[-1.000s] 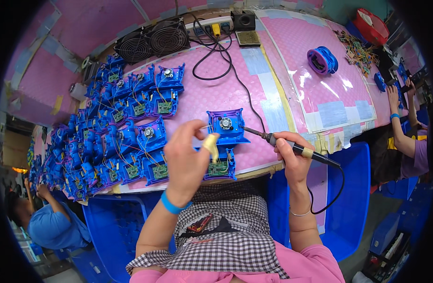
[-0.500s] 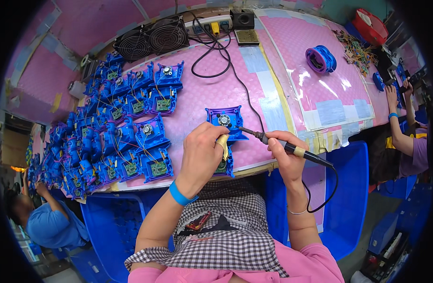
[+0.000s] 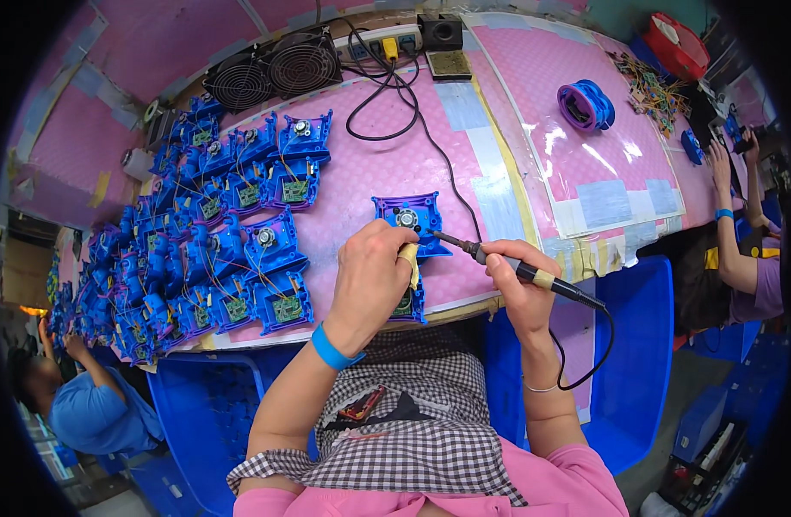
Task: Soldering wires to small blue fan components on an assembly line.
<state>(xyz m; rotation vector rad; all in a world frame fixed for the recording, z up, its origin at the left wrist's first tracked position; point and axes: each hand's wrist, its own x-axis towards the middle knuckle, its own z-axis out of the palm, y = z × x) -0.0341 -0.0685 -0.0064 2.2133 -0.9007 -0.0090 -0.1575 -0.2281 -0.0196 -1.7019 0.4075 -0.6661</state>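
Observation:
A soldering iron [image 3: 574, 293] with a black handle and a tan band lies in my right hand [image 3: 524, 289], whose fingers are closed around it. Its tip points left, at a blue plastic housing [image 3: 428, 207] on the table. A round silver speaker [image 3: 406, 219] sits inside that housing. My left hand [image 3: 368, 274] pinches at the housing's lower left, just below the speaker; what is between its fingertips is hidden. Yellowish material [image 3: 412, 258] wraps one of its fingers. Below, partly covered by that hand, another blue housing part [image 3: 417, 303] holds a green circuit board.
Rows of blue housings [image 3: 275, 241] with wires and boards fill the table's left. Black fans [image 3: 302, 67], a power strip [image 3: 374, 45] and a sponge tray [image 3: 449, 65] stand behind. Blue bins [image 3: 636, 362] flank me. Co-workers' hands [image 3: 721, 168] are at far right.
The view has shifted very slightly. Both hands and the soldering iron keep nearly the same place at the housing.

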